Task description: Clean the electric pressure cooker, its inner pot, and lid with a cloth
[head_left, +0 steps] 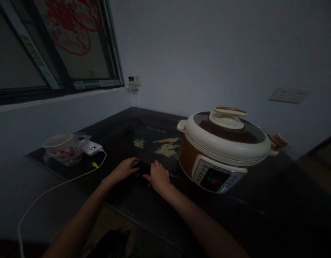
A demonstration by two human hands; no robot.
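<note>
dark object point(142, 167), maybe phone, flat on tabletop point(119, 125) near front edge, just left of cooker point(224, 147). left hand point(124, 169), right hand point(158, 177) curl over its ends, seemingly steadying it; firm grasp or not, cannot tell, too dim. charger point(92, 148), bowl point(62, 147) well left.

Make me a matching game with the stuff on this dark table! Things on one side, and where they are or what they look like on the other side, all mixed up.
Things:
1 cooker
2 bowl
3 white box
4 left hand

Clues:
A touching a small dark thing next to the right hand
B wrapped in a clear bag
C a white cable runs into it
D lid on, to the right of both hands

Pairs: 1-D, 2-B, 3-C, 4-A
</note>
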